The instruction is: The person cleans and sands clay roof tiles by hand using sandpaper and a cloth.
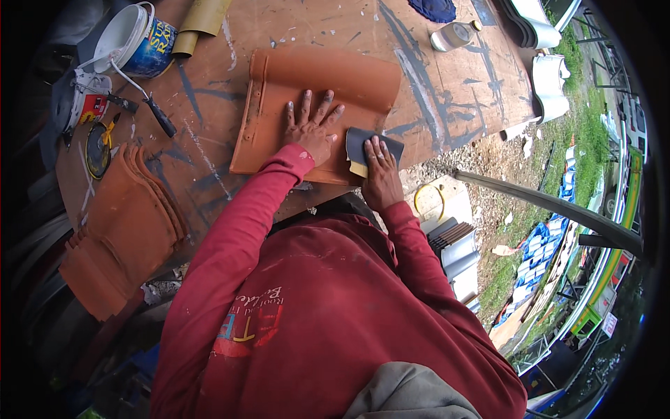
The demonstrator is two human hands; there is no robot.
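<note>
Fingers of the left hand (pixel 309 126) are spread flat on the roof tile (pixel 314 105), sandpaper (pixel 363 146) is pressed under the right hand (pixel 380 174) at its near edge, sanding seemingly unfinished.

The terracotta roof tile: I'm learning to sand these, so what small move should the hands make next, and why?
Probably slide the right hand with its dark sandpaper sheet across the orange clay roof tile, since the sheet sits only at the tile's near edge while the left hand lies flat, bracing it.
</note>
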